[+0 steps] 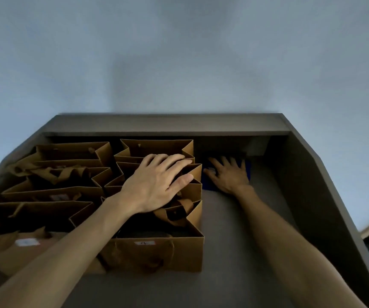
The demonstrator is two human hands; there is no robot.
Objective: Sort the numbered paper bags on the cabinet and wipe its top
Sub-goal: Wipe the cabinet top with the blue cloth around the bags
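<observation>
Several brown paper bags stand in two rows on the left half of the grey cabinet top [234, 241]. The nearest bag of the right row [157, 254] carries a small white label. My left hand [157, 181] lies flat with straight fingers on the open tops of the right-row bags. My right hand [230, 174] presses flat with spread fingers on a dark blue cloth [207, 184] lying on the cabinet top just right of the bags, near the back.
A raised back ledge [168, 125] and a slanted right side wall [312, 196] border the cabinet top. A pale wall rises behind. The left-row bags [52, 192] reach the left edge.
</observation>
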